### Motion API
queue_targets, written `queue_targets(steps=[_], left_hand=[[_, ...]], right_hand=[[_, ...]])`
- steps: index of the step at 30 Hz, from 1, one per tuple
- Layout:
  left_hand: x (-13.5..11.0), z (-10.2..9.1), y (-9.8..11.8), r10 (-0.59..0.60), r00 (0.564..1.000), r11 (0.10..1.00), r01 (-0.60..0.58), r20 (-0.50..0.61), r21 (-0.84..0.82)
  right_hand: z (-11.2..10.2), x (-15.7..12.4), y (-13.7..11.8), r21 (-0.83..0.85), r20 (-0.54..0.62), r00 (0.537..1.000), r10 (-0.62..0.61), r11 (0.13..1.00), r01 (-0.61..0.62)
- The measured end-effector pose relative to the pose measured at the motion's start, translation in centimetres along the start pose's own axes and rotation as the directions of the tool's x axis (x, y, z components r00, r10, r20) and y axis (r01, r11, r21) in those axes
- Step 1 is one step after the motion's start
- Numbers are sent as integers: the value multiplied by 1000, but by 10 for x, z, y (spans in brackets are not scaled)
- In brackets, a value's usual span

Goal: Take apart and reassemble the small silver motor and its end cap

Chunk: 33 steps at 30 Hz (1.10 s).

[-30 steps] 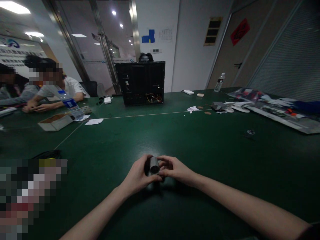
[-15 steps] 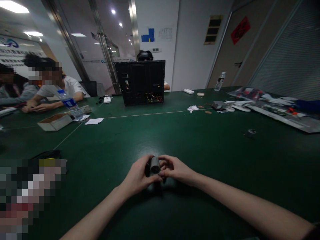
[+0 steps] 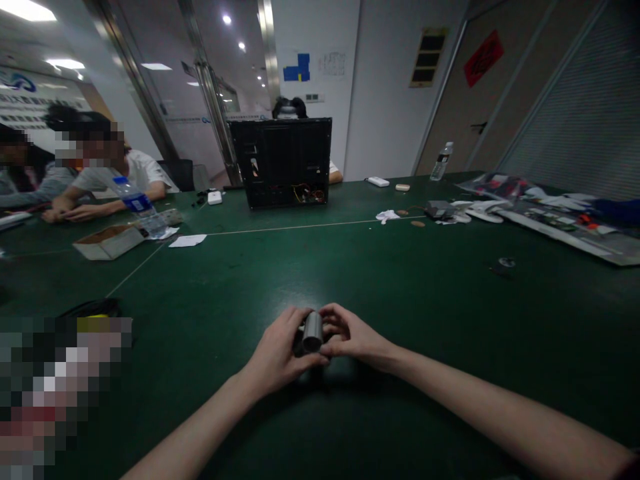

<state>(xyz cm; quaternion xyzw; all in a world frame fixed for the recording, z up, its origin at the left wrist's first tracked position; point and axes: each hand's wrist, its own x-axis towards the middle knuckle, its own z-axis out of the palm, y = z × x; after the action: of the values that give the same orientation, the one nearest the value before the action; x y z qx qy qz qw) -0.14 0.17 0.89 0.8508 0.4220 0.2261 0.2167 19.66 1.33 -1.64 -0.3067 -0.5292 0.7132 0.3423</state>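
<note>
A short grey metal cylinder, with a dark round end facing me, is between my hands just above the green table. My left hand curls round its left side, thumb below and fingers above. From the right, my right hand closes on it with thumb and bent fingers. A dark part beside the cylinder is mostly hidden by the left hand.
A black open-backed case with wires stands across the table. To the left are a cardboard box and a water bottle. On the right, a loaded white board and a small part lie. People sit opposite and left.
The cylinder has turned slightly between my hands, showing more of its side, and has shifted a little to the right. Both hands keep their hold.
</note>
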Motion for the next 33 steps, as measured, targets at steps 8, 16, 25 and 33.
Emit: queue_targets(steps=[8, 16, 25, 33], left_hand=[[0, 4, -3, 9, 1000, 1000, -9, -25, -7], [1, 5, 0, -10, 999, 999, 8, -42, -46], [1, 6, 1, -105, 993, 993, 103, -47, -57], [2, 3, 6, -119, 992, 992, 117, -49, -39]], right_hand=[[1, -2, -4, 46, 28, 999, 44, 998, -46], [1, 0, 4, -74, -1, 999, -32, 997, 32], [6, -5, 5, -394, -5, 988, -154, 908, 140], [7, -5, 3, -395, -4, 988, -157, 907, 143]])
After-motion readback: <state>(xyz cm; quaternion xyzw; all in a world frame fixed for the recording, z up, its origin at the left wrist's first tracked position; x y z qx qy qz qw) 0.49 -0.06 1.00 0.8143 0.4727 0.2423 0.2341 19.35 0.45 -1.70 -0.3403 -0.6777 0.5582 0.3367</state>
